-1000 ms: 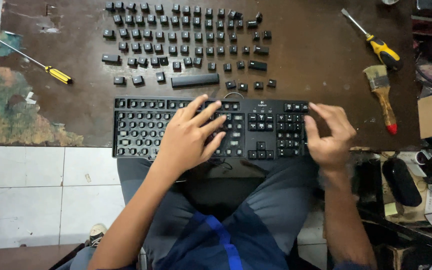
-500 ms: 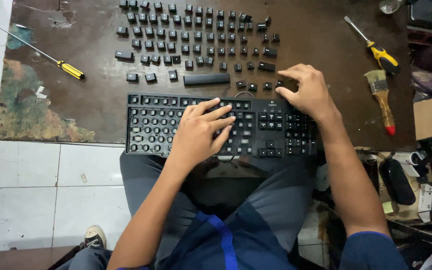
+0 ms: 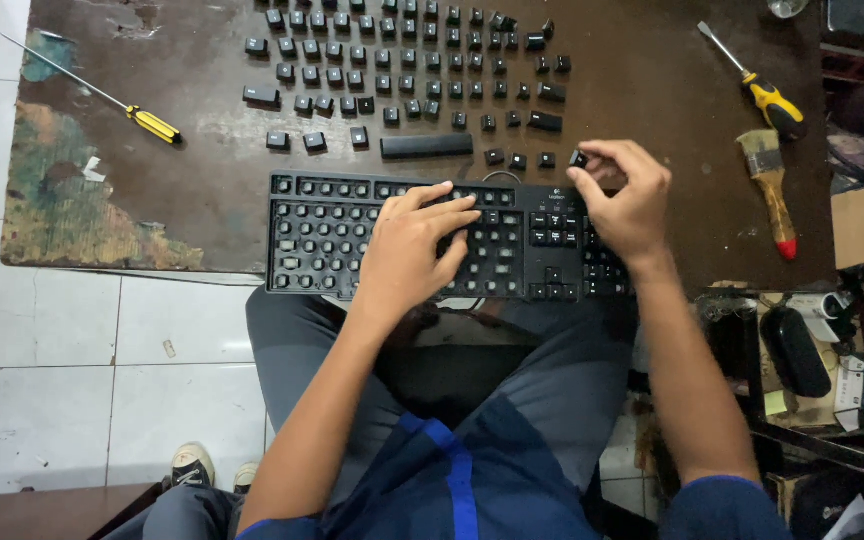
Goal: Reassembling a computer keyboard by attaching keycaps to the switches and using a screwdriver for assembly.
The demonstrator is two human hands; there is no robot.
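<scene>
Two yellow-handled screwdrivers lie on the counter, one at its left edge, one near the right. One keyboard sits at the front edge. The left hand lies flat on it, released; the right hand pinches one black keycap. One paintbrush lies far right.

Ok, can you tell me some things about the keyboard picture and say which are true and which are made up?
1. The left hand lies flat on the black keyboard. True.
2. The right hand pinches a small black keycap. True.
3. The loose keycaps are piled in a bowl. False: they lie in rows on the brown table.
4. Both screwdrivers lie left of the keyboard. False: one yellow-handled screwdriver lies left, the other right.
</scene>
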